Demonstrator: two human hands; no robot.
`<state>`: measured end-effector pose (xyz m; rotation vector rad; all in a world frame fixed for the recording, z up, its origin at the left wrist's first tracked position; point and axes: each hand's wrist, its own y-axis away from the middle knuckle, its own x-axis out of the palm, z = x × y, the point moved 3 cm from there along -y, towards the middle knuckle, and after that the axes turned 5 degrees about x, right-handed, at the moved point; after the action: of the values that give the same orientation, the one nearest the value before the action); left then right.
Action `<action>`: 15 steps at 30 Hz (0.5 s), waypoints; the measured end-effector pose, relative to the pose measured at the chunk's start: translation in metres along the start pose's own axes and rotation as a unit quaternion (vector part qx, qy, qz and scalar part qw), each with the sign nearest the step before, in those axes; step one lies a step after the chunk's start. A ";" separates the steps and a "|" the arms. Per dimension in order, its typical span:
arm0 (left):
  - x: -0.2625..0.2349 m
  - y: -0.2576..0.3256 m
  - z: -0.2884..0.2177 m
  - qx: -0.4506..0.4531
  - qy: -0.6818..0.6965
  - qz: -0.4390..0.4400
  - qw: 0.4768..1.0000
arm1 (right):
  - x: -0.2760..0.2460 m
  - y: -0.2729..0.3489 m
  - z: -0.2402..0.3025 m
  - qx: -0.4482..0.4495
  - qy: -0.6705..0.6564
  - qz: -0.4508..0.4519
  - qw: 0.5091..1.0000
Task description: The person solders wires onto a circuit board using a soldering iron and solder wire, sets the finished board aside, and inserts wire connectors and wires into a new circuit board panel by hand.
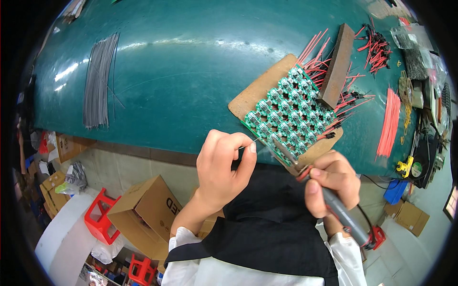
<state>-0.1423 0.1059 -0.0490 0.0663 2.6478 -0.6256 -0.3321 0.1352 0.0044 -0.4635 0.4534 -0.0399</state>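
A panel of small round green circuit boards (pixel 286 112) lies tilted on a brown board (pixel 253 93) near the table's front edge. My right hand (pixel 334 183) grips a soldering iron (pixel 346 214) by its dark grey handle. The iron's metal tip reaches over the lower left rows of the panel; whether it touches a joint is too small to tell. At the panel's near left corner, my left hand (pixel 224 162) is closed, with thumb and forefinger pinching a thin wire (pixel 255 140). The wire's end points towards the iron's tip.
A rusty metal bar (pixel 337 66) lies across red and black wires at the panel's far edge. Grey wires (pixel 99 83) lie left on the green table (pixel 181 81); red wires (pixel 389 123) and a red-black pile (pixel 377 50) lie right. Below are a carton (pixel 145 217) and red stools (pixel 101 214).
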 end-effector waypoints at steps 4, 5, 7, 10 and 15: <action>0.001 0.006 0.002 0.012 -0.057 0.004 0.998 | -0.004 -0.013 -0.017 0.044 -0.063 0.061 0.995; 0.004 0.005 0.001 0.022 -0.068 0.010 0.997 | -0.005 -0.017 -0.017 0.043 -0.063 0.061 0.995; 0.005 0.004 0.001 0.030 -0.081 0.016 0.996 | -0.002 -0.025 -0.017 0.033 -0.049 0.093 0.994; 0.004 0.004 0.002 0.029 -0.097 0.027 0.994 | -0.003 -0.031 -0.021 0.028 -0.058 0.110 0.992; 0.006 -0.004 -0.006 -0.005 -0.067 0.008 0.998 | -0.006 -0.036 -0.024 0.010 -0.071 0.112 0.991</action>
<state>-0.1507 0.1049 -0.0447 0.0404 2.5177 -0.5912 -0.3455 0.0935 0.0039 -0.3911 0.3625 0.2051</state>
